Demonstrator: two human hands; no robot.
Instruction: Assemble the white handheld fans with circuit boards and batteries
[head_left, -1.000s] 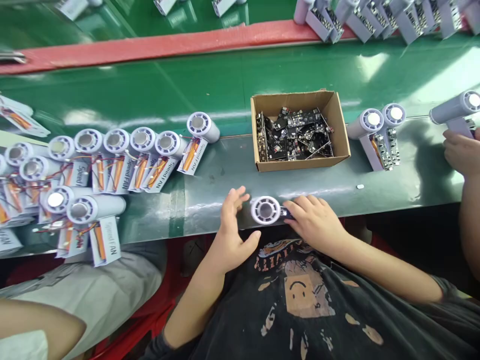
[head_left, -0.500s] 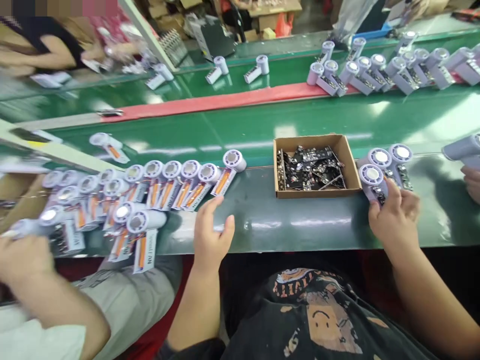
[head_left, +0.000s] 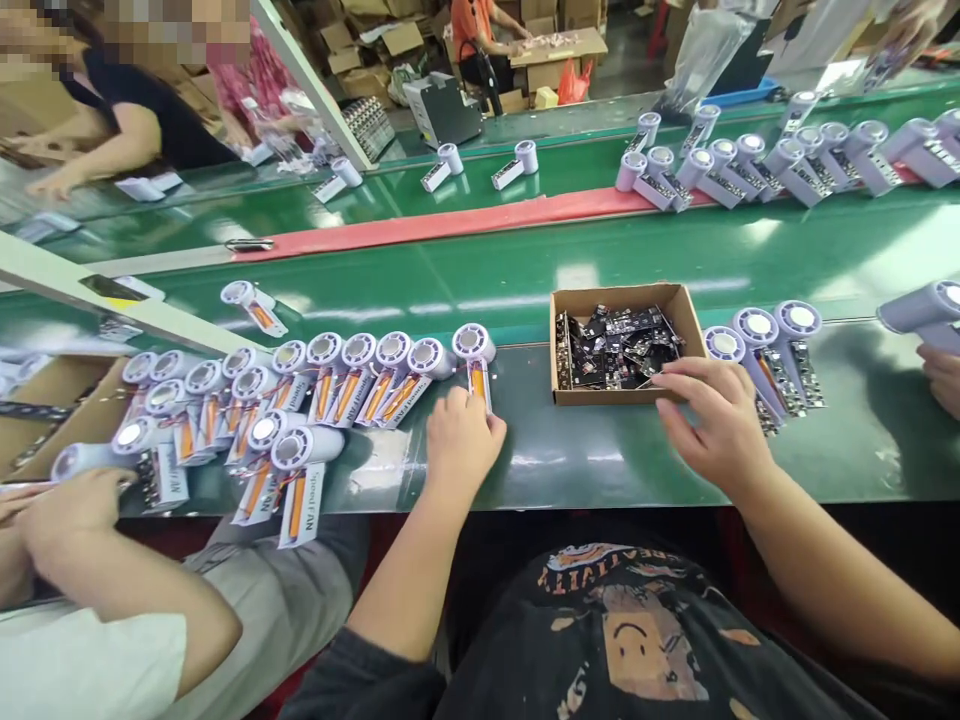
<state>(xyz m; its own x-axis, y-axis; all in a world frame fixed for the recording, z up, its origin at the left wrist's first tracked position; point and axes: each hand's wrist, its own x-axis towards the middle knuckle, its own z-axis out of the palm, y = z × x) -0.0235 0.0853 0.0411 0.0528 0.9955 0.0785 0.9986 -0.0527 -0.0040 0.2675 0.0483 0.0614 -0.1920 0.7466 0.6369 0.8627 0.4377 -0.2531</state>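
Observation:
My left hand (head_left: 463,440) has its fingers wrapped round the handle of a lilac handheld fan (head_left: 474,343) at the right end of a group of fans. Orange wiring shows in that fan's open handle. At the near right corner of a cardboard box (head_left: 630,397), my right hand (head_left: 712,425) hovers with its fingers apart and nothing held. Black circuit boards (head_left: 622,345) fill the box. Just right of the box lie three fans (head_left: 756,327), with circuit boards showing in their handles.
Several fans (head_left: 360,352) crowd the bench to the left, beside a co-worker's hand (head_left: 75,505). Another person's hand (head_left: 941,375) is at the right edge. A red strip (head_left: 450,220) and more fans (head_left: 724,155) lie beyond.
My left hand has moved right and closed on the fan's handle. My right hand has let go of a fan at the right and moved left to the box.

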